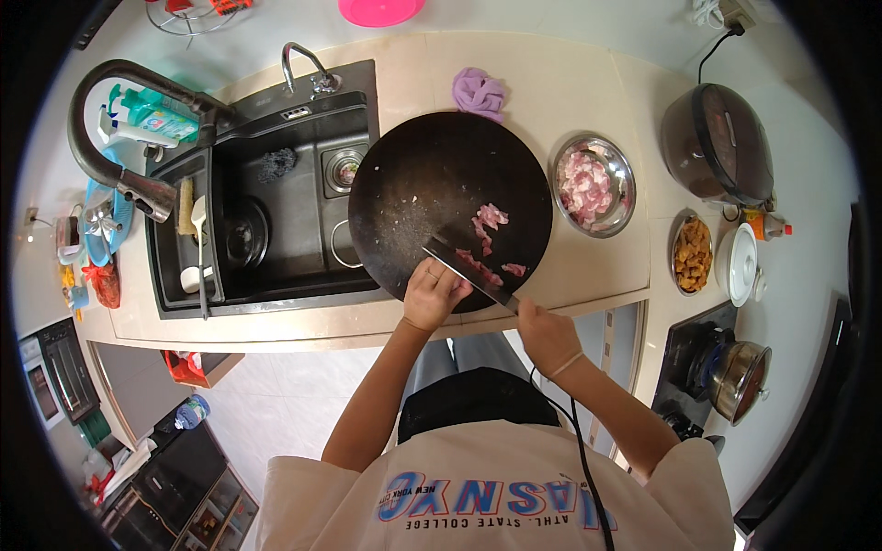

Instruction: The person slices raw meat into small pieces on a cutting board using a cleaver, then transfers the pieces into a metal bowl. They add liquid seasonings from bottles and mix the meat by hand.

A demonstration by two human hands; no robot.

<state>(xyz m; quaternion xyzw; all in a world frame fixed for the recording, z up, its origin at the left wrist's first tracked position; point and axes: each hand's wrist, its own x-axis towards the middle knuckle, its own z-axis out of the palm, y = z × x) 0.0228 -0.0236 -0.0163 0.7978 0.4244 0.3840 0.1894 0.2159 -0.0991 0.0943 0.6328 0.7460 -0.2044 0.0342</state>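
My right hand is closed round the handle of a kitchen knife, whose broad blade points up and to the left over a round dark chopping board. Beside the blade, my left hand rests with bent fingers at the board's near edge, pressing on a piece of raw meat that its fingers mostly cover. Cut strips of raw meat lie on the board beyond and to the right of the knife. Just right of the board, a steel bowl holds more cut raw meat.
The board overlaps the right rim of a black sink with a pull-down faucet. A purple cloth touches the board's far edge. At the right stand a rice cooker, a dish of browned food pieces and a lidded pot on the stove.
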